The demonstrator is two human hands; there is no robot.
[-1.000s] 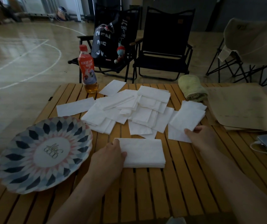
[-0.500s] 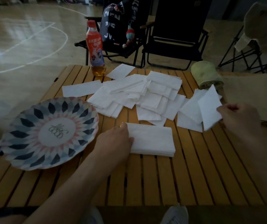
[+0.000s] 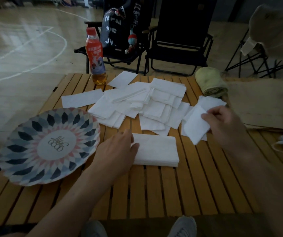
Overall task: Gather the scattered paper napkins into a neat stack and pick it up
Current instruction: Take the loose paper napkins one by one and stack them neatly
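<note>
Stack position: neat stack (image 3: 156,150) of white paper napkins lies flat on the slatted wooden table (image 3: 171,194), near edge, squared up, between the two hands.
Stack vs left hand: left hand (image 3: 118,151) sits at the stack's left short edge, touching it; thumb lies across the top corner, fingers reach along the far-left corner.
Left hand state: fingers extended and relaxed, not clenched; it rests on and against the stack, not lifting it.
Single napkin: one single napkin (image 3: 195,127) is held up off the table, tilted, just right of the stack and apart from it.
Right hand state: right hand (image 3: 222,124) pinches the upper right edge of that napkin between thumb and fingertips; other fingers curled.
Loose napkins: overlapping heap of loose napkins (image 3: 145,103) beyond the stack, mid-table; exact count cannot be told because of overlap.
Outliers: one flat napkin (image 3: 82,100) left of the heap, one more (image 3: 122,79) at its far side, beside the bottle.
Counts, other: one patterned plate (image 3: 46,146) left of the left hand; one red-labelled bottle (image 3: 95,57), upright at far edge; one rolled greenish towel (image 3: 210,84), far right; brown paper (image 3: 265,103) at right edge.
Background: two black folding chairs (image 3: 180,48), one beige chair (image 3: 274,28).
</note>
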